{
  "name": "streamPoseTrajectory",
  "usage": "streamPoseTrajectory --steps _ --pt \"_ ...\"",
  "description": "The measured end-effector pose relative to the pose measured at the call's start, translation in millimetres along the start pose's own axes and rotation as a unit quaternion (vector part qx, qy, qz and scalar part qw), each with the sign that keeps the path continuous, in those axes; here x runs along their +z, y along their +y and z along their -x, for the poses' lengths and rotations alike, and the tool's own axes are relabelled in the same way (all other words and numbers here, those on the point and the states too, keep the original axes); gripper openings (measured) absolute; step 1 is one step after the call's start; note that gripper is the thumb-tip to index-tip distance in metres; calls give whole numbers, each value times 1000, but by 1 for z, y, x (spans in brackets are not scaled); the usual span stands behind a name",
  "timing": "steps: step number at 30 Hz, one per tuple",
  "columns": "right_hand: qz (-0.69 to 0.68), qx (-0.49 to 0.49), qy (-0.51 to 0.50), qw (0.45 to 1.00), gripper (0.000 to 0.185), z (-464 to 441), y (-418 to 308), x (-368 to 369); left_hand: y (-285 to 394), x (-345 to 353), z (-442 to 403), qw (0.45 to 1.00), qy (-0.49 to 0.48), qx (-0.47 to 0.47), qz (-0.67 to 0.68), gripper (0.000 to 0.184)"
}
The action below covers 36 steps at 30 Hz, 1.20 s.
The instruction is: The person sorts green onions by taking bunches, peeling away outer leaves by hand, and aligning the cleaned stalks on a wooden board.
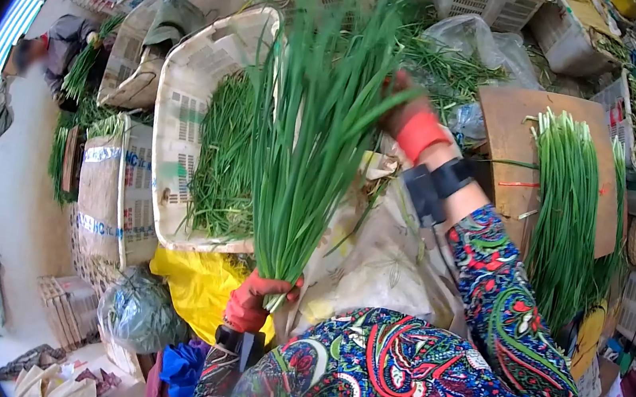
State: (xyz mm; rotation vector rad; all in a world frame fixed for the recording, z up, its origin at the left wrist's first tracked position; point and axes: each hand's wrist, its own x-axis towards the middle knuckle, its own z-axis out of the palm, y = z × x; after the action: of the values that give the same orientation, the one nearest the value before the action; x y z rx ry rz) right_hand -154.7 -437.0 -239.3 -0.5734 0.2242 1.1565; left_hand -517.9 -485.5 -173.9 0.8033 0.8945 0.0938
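A large bunch of long green stalks (307, 157) stands upright in front of me, its leafy tops fanned out and blurred. My left hand (260, 299), in a red glove, is closed round the pale bottom ends. My right hand (404, 105), also red-gloved, is at the upper right side of the bunch, beside a few leaves; its fingers are smeared by motion. Behind the bunch, a white plastic basket (177, 124) holds loose green leaves (223, 154). To the right, another bunch with white ends (568, 223) lies on a brown board (511, 136).
Another person (69, 45) holding green stalks is at the far left. Crates (148, 56) stand along the left and the back. Clear plastic bags (483, 43) lie behind my right hand. A yellow sheet (194, 287) and a stuffed bag (139, 307) are at the lower left.
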Motion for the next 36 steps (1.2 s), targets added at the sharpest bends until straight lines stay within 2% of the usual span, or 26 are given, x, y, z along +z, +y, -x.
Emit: streamPoseTrajectory --steps 2,3,5,8,9,11,12,13,16,19,20,23,24,27,30,33,35,36 --pt "-12 -62 104 993 18 -11 -34 -17 -16 -14 -3 996 -29 -8 83 31" --pt "50 -30 -9 998 16 -22 -53 -52 -28 -26 -7 991 -40 -13 127 31" --pt "122 -130 223 958 22 19 -51 -23 -42 -39 -13 968 -77 -12 238 33" --pt "314 -161 114 929 32 39 -32 -34 -56 -56 -17 926 -89 -54 362 41" --pt "400 -95 41 911 43 53 -28 -22 -61 -63 -19 913 -83 -68 393 44" --pt "444 26 -41 895 43 75 -6 -5 -64 -64 -24 888 -125 -73 437 46" --pt "491 40 -68 868 44 76 8 -3 -64 -63 -26 874 -146 -75 458 48" --pt "536 54 -97 837 45 76 21 -4 -64 -61 -26 875 -149 -76 454 49" --pt "586 81 -104 800 45 72 57 -6 -64 -57 -27 882 -164 -71 435 50" --pt "636 40 -182 749 41 59 76 10 -63 -51 -24 897 -169 -53 405 50" --pt "516 71 -187 833 28 76 72 24 -62 -50 -23 904 -160 -56 392 49" --pt "458 131 -91 874 20 50 80 8 -64 -54 -24 918 -192 -57 343 48" --pt "418 122 -22 900 19 42 80 11 -62 -54 -25 925 -180 -51 332 48" --pt "284 113 -37 951 15 30 51 11 -55 -52 -23 942 -141 -30 302 48" --pt "140 -8 -18 990 17 16 4 16 -38 -54 -27 974 -97 20 204 43" --pt "11 -149 2 989 20 -2 -76 13 -14 -46 -25 993 -31 60 98 41" --pt "2 -247 30 969 24 3 -114 18 -2 -44 -22 997 12 65 44 40" --pt "101 -231 44 967 25 3 -120 14 -1 -44 -21 996 47 69 11 38"
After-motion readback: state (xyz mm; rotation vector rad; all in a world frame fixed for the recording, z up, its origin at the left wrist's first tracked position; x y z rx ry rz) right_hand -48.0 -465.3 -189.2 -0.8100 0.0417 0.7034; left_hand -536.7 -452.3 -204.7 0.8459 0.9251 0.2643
